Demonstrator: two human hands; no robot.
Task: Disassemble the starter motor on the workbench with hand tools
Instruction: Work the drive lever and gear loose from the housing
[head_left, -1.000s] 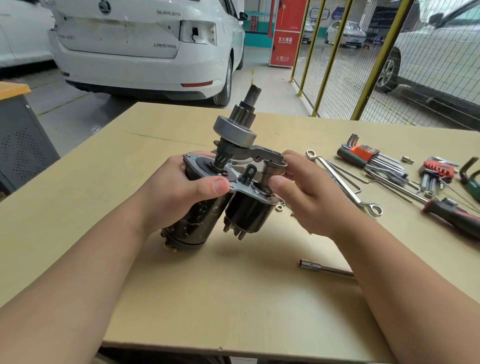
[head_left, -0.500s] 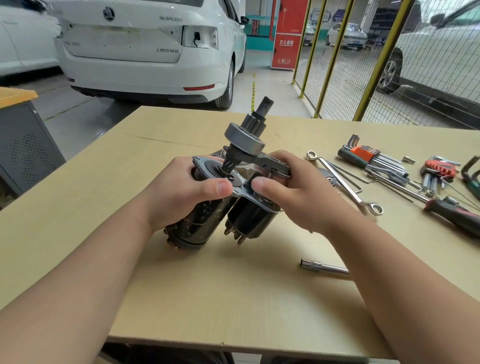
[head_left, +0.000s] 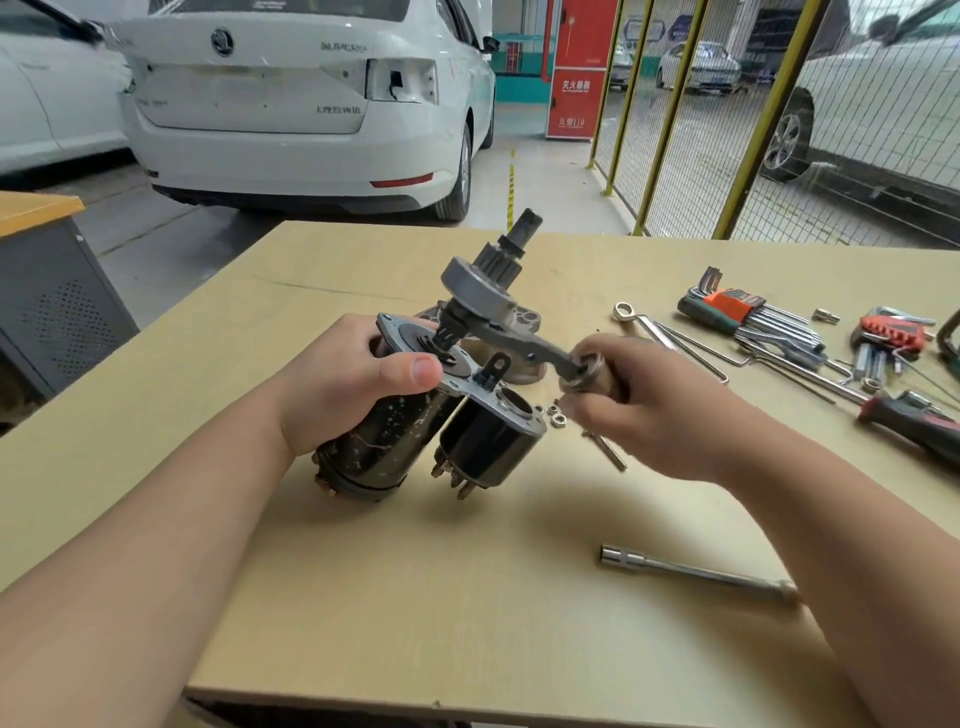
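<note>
Socket bar (head_left: 691, 571) lies on the workbench (head_left: 467, 649) nearer you than the starter motor (head_left: 374, 447), off to its right. Your L hand (head_left: 353, 389) wraps the motor's black body, thumb laid across the flange plate, holding it tilted; can't tell if its base touches the bench. The solenoid (head_left: 488, 447) sits on the motor's right side w/ its bore open. Your R hand (head_left: 654, 415), right of the motor, has fingers curled round a round plunger (head_left: 584, 371), which is out of that bore. A grey fork lever (head_left: 524, 348) links the plunger to the drive gear (head_left: 483, 286) sticking up from the motor's top. Loose nuts (head_left: 555, 415) and a bolt (head_left: 605, 449) lie just right of the motor. Farther right: spanners (head_left: 665, 332), hex key sets (head_left: 748, 314), a screwdriver (head_left: 914, 423). Beyond the motor stands a white car (head_left: 301, 130).
</note>
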